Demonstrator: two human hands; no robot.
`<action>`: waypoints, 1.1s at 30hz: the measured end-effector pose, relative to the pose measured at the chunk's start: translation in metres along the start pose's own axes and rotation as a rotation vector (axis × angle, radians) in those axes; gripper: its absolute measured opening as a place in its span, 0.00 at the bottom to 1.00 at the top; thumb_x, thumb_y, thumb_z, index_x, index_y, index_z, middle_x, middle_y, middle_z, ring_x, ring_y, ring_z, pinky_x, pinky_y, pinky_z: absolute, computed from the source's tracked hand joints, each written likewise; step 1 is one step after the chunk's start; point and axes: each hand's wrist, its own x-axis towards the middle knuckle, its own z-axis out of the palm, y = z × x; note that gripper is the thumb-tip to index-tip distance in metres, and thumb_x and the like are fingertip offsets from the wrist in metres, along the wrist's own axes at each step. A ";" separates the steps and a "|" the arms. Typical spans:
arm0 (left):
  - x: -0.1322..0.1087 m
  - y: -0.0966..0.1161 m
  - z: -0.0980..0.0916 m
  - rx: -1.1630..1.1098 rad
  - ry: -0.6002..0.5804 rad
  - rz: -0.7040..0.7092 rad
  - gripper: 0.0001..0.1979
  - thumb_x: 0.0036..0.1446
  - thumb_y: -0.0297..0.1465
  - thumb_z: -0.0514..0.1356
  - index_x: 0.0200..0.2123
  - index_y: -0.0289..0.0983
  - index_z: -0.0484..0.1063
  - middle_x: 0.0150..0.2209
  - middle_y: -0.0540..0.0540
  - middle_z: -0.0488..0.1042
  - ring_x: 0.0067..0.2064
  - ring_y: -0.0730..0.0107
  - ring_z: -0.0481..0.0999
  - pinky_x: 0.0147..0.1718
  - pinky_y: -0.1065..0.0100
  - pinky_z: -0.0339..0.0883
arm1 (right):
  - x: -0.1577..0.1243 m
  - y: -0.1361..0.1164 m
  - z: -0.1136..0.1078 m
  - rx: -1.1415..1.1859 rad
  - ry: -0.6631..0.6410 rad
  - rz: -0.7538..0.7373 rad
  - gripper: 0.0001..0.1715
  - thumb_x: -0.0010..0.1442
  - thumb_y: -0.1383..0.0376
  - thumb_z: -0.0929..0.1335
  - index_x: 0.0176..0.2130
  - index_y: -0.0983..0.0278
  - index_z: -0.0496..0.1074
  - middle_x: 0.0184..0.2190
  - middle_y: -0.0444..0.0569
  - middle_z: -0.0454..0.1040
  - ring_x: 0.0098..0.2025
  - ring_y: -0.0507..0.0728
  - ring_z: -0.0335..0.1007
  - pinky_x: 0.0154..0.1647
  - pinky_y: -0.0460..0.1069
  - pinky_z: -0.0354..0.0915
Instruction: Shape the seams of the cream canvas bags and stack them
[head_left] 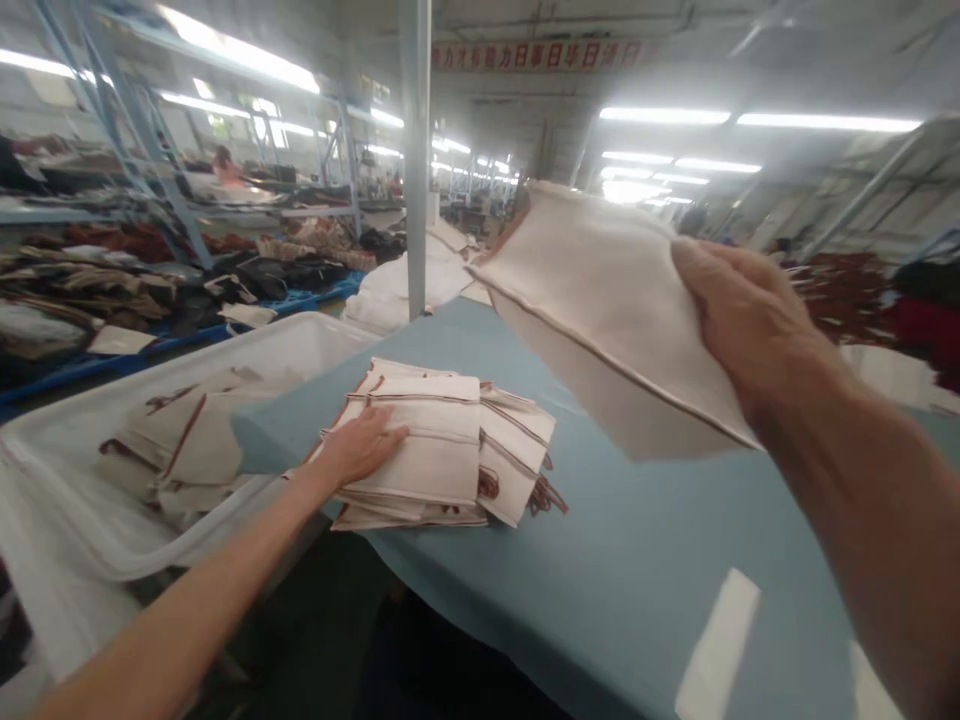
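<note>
My right hand (739, 310) grips one edge of a cream fabric bag piece (600, 290) with brown edging, raised above the table at the right. The hand's thumb side shows; its other fingers are partly behind the cloth. On the left side of the table, my left hand (367, 445) lies flat with fingers stretched out on a stack of similar cream fabric pieces (439, 455). Brown edges and seams run along the stack. A second bundle (517, 450) of these pieces pokes out on its right, with brown cords (547, 495) hanging from it.
A white plastic tub (300, 335) holding more cream pieces (195, 430) stands left of the blue-green table (600, 560). A metal post (417, 150) rises at the table's far end beside a white heap (382, 290). Pale strips (718, 645) lie near the front right.
</note>
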 end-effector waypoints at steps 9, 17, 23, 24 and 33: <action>-0.177 0.106 0.018 -0.516 0.160 0.119 0.35 0.78 0.55 0.41 0.63 0.38 0.75 0.61 0.36 0.82 0.63 0.47 0.80 0.62 0.52 0.76 | -0.190 -0.014 -0.047 0.035 -0.089 0.463 0.33 0.63 0.33 0.73 0.38 0.60 0.73 0.26 0.42 0.70 0.24 0.52 0.64 0.21 0.44 0.62; -0.282 0.123 0.018 -0.844 -0.358 -0.087 0.27 0.63 0.59 0.66 0.38 0.39 0.81 0.33 0.46 0.79 0.36 0.60 0.76 0.35 0.66 0.73 | -0.310 0.028 -0.046 0.129 -0.162 0.826 0.36 0.65 0.30 0.70 0.40 0.60 0.71 0.29 0.42 0.69 0.29 0.54 0.63 0.29 0.46 0.65; -0.290 0.137 0.022 -0.681 -0.551 -0.066 0.21 0.69 0.52 0.63 0.38 0.39 0.81 0.36 0.46 0.81 0.38 0.60 0.77 0.38 0.68 0.73 | -0.358 0.090 -0.040 -0.011 -0.422 0.605 0.25 0.73 0.44 0.67 0.38 0.62 0.71 0.31 0.43 0.70 0.34 0.56 0.64 0.36 0.49 0.63; -0.292 0.141 0.025 -0.660 -0.568 -0.056 0.20 0.70 0.51 0.62 0.39 0.40 0.81 0.37 0.46 0.82 0.39 0.59 0.79 0.39 0.67 0.74 | -0.362 0.094 -0.041 -0.051 -0.476 0.580 0.21 0.74 0.48 0.67 0.39 0.62 0.71 0.32 0.44 0.71 0.35 0.56 0.66 0.37 0.50 0.63; -0.304 0.177 0.048 -0.381 -0.416 0.113 0.19 0.69 0.43 0.58 0.27 0.43 0.77 0.25 0.51 0.79 0.26 0.64 0.76 0.26 0.69 0.67 | -0.344 0.049 -0.046 0.201 -0.501 0.458 0.23 0.71 0.45 0.70 0.41 0.62 0.74 0.37 0.47 0.77 0.38 0.56 0.70 0.41 0.51 0.65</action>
